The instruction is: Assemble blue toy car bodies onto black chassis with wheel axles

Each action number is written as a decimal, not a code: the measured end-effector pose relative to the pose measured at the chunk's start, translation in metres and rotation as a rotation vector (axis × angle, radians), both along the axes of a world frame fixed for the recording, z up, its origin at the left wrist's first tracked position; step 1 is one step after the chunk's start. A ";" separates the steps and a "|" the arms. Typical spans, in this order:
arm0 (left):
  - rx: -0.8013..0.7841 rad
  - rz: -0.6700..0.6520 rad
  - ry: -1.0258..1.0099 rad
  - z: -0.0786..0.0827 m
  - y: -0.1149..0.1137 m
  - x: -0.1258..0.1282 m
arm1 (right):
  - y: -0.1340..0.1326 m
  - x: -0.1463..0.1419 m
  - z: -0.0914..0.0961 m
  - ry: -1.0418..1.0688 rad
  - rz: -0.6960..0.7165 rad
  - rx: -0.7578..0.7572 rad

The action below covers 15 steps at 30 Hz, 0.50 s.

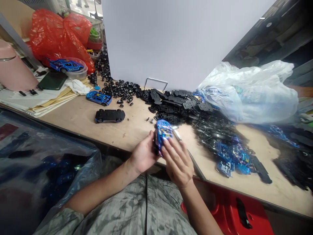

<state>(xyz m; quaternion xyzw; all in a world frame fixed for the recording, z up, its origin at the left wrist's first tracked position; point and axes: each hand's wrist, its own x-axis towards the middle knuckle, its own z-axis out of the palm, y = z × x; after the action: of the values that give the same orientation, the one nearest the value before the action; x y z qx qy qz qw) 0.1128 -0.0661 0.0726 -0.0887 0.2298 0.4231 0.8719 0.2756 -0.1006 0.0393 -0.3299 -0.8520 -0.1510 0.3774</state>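
Observation:
A shiny blue toy car [163, 130] is held upright between my two hands, just above the table's front edge. My left hand [145, 153] grips its left side, thumb along the dark underside. Across the right side and top of the car lie the fingers of my right hand [178, 160], slightly blurred. Past the car is a heap of black car chassis plates [178, 104]. To the left on the table, one blue toy car [99, 97] stands near a dark car lying underside up [110, 115].
Loose black wheels [119, 91] are scattered behind. Blue car shells [234, 156] and clear black-tinted parts [212, 130] lie to the right, near a translucent plastic bag [254, 91]. A tall white panel [166, 42] blocks the back. A plastic-lined bin [90, 156] sits lower left.

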 end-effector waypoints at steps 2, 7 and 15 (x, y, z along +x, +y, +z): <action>-0.011 0.004 0.004 0.001 0.001 0.000 | 0.001 0.000 -0.002 0.008 -0.015 0.011; -0.033 0.010 0.002 0.003 0.003 0.000 | 0.002 0.002 -0.005 0.037 -0.034 0.006; -0.031 0.007 -0.032 0.003 0.004 0.000 | 0.004 -0.004 -0.004 0.014 -0.048 0.017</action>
<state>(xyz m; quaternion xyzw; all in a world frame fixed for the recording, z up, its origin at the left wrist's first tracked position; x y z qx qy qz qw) 0.1131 -0.0625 0.0760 -0.1097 0.2218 0.4212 0.8726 0.2712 -0.0964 0.0350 -0.3483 -0.8398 -0.1650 0.3824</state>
